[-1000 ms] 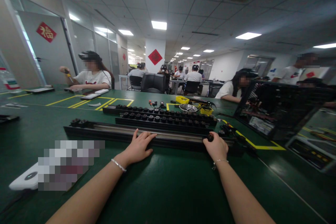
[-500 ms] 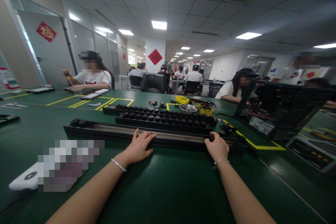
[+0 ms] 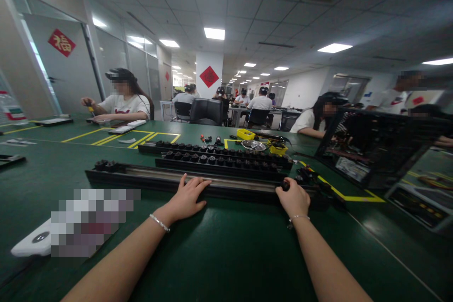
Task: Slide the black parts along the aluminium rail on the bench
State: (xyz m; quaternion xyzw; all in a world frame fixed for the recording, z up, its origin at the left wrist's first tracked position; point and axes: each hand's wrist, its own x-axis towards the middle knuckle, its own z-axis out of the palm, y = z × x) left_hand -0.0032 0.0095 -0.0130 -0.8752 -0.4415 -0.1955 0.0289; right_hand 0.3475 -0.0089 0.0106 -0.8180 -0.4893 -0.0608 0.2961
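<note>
A long black rail (image 3: 141, 180) with a bare metal channel lies across the green table in front of me. Two black round socket-like pieces (image 3: 106, 165) sit at its left end. My left hand (image 3: 189, 197) rests on the near edge of the rail, fingers spread and stretched out, holding nothing. Near the rail's right end, my right hand (image 3: 293, 197) has its fingers closed on a small black round piece (image 3: 285, 185) at the channel. The fingers partly hide that piece. Just behind lie two more black rails (image 3: 222, 162) lined with several similar round pieces.
Yellow trays (image 3: 245, 134) and a metal dish (image 3: 253, 145) stand behind the rails. An open computer case (image 3: 382, 151) is at the right, beside a boxy power supply (image 3: 421, 207). A white device (image 3: 33, 240) lies front left. A co-worker (image 3: 123, 99) sits across the table.
Both my hands and the rail stay in place. At the left, the co-worker's raised hand with a yellow-handled tool has shifted slightly.
</note>
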